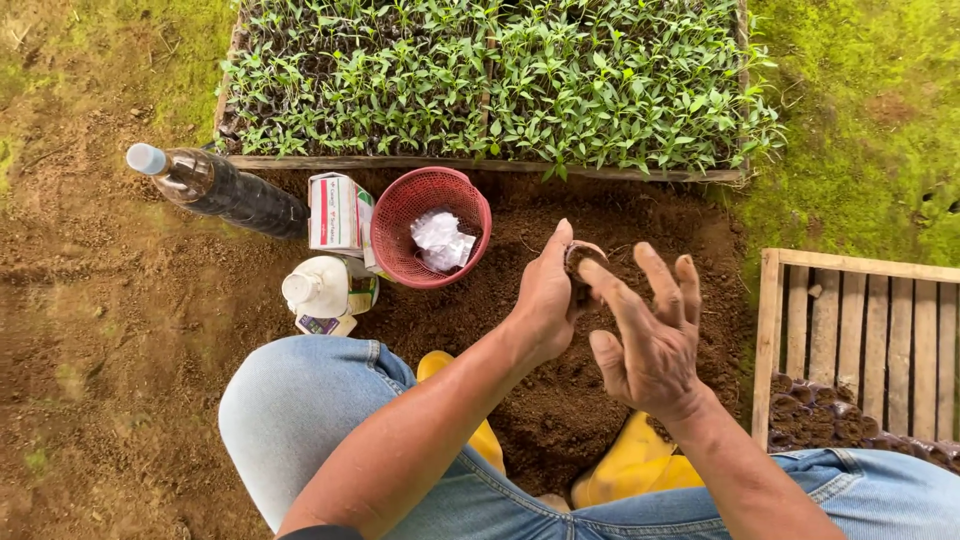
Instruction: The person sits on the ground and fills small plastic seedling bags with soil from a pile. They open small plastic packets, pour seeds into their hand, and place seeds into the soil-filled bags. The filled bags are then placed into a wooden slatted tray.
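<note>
Seedling bed (490, 80), wooden-framed, dense with green shoots, at top. Heap of dark soil (560, 400) below it. Slatted wooden crate (860, 330) at right, small filled pots in its near corner. Dark plastic bottle (215, 188) lying at left. Red mesh basket (430, 228) holding crumpled white paper. Left hand (545, 295) grasps a small soil-filled pot (583, 258); right hand (650, 335), fingers spread and released, touches its rim.

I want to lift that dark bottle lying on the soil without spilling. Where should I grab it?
Grip the dark bottle around its wide body, coming from above. It lies on its side, capped neck pointing left; the body's right end rests near the white carton.
</note>
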